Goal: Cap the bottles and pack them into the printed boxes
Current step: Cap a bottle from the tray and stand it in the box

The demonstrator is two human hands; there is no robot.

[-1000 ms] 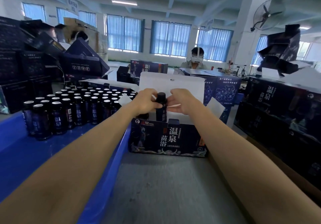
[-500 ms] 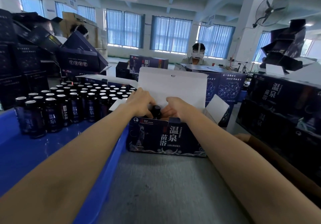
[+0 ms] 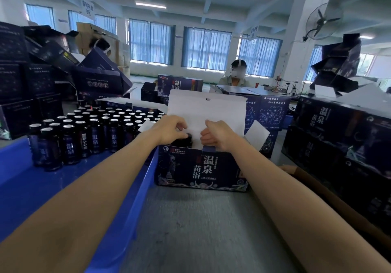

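- Grey table [image 3: 190, 219] carries the open printed box [image 3: 201, 169].
- Left grip [image 3: 171, 129] clamps a bottle [image 3: 186, 138] by its cap; right grip [image 3: 218, 134] curled, hold unclear.
- Pushed askew, the bottle may jam.

Bottle [image 3: 187, 136] mostly hidden inside box [image 3: 201, 168]

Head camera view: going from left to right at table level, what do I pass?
Rows of bottles → left hand, gripping a capped bottle → right hand → stack of printed boxes.
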